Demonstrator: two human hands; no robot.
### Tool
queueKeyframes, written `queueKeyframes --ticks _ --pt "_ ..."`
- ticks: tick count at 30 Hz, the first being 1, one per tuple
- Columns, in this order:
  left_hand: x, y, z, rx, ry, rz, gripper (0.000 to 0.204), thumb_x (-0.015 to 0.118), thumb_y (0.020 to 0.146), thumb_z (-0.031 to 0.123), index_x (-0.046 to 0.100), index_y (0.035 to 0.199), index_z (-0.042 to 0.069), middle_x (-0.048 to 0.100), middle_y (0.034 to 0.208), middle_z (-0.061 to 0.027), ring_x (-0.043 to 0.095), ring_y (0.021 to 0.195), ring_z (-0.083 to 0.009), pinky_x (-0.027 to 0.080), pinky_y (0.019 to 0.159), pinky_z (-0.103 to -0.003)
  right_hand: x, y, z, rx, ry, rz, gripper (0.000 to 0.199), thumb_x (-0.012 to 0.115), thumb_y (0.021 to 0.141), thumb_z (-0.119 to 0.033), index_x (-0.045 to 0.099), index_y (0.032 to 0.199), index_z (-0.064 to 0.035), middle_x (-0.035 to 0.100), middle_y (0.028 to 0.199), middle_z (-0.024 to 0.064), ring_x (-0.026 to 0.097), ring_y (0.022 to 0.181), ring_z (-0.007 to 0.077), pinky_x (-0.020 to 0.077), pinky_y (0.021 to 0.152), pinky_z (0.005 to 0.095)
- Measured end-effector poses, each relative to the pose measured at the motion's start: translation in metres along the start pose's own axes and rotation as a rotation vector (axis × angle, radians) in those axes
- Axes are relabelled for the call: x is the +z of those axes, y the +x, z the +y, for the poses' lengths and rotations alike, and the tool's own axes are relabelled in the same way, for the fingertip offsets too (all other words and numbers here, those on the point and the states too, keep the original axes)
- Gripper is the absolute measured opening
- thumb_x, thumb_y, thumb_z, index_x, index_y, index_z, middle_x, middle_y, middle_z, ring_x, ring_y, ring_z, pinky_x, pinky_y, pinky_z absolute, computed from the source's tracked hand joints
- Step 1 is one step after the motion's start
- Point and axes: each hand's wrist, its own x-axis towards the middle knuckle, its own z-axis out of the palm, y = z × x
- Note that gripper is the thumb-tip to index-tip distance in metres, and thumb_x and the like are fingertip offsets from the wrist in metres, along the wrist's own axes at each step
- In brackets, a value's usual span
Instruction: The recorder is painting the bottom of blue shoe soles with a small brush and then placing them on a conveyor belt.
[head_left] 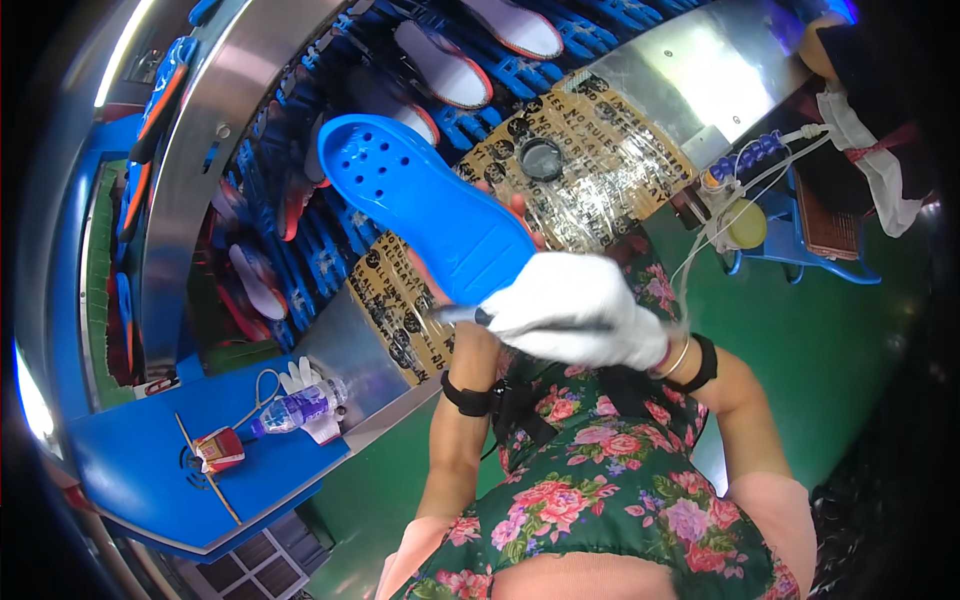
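A bright blue shoe-shaped plastic piece [430,205], with several small round holes at its far end and grooves at its near end, is held up in front of me. My left hand [428,280], bare and mostly hidden behind the piece, grips it from below with fingertips showing at its right edge. My right hand [575,310], in a white glove, is closed around a slim dark pen-like tool [462,314]. The tool's narrow end points left, beside the near end of the blue piece. I cannot tell whether it touches.
Behind stands a taped cardboard surface [610,150] with a round dark ring [541,158]. White soles [445,65] sit on a blue rack. At left, a blue table [130,440] bears a bottle [300,405] and red box [217,450]. A blue stool [815,250] and another person's arm [820,45] are at right.
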Motion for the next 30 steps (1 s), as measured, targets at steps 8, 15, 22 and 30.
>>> queueKeyframes --ticks 8,15,22,30 --pt "0.022 0.011 0.000 0.103 -0.083 0.123 0.116 0.061 0.080 0.083 0.027 0.157 0.003 0.048 0.145 -0.0308 0.057 0.126 -0.0452 0.050 0.102 -0.063 0.004 -0.015 -0.004 -0.062 -0.173 -0.051 0.022 0.079 0.082 -0.007 0.077 0.104 -0.0095 0.075 0.106 0.0091 0.072 0.090 0.0272 0.0575 0.078 0.0377" --pt "0.017 0.002 0.014 -0.011 0.026 0.284 0.119 0.072 0.077 0.071 0.018 0.160 0.004 0.041 0.146 -0.0353 0.057 0.123 -0.0472 0.059 0.092 -0.057 0.010 -0.025 -0.003 -0.017 -0.159 -0.058 0.016 0.078 0.084 -0.008 0.077 0.100 -0.0099 0.075 0.106 0.0085 0.071 0.089 0.0289 0.0573 0.079 0.0379" --pt "0.012 0.006 0.032 -0.252 -0.044 0.122 0.118 0.080 0.076 0.063 0.022 0.157 0.000 0.048 0.134 -0.0304 0.052 0.123 -0.0436 0.057 0.094 -0.052 0.002 -0.028 0.007 -0.011 -0.144 -0.056 0.020 0.082 0.081 -0.010 0.077 0.100 -0.0109 0.076 0.098 0.0061 0.071 0.084 0.0254 0.0573 0.073 0.0364" --pt "0.042 0.005 0.035 -0.299 0.191 0.329 0.120 0.079 0.075 0.066 0.023 0.157 -0.003 0.052 0.136 -0.0227 0.055 0.111 -0.0380 0.053 0.095 -0.048 0.000 -0.021 0.005 0.267 0.008 0.060 0.015 0.081 0.082 -0.007 0.078 0.097 -0.0070 0.077 0.099 0.0080 0.074 0.090 0.0216 0.0580 0.079 0.0329"
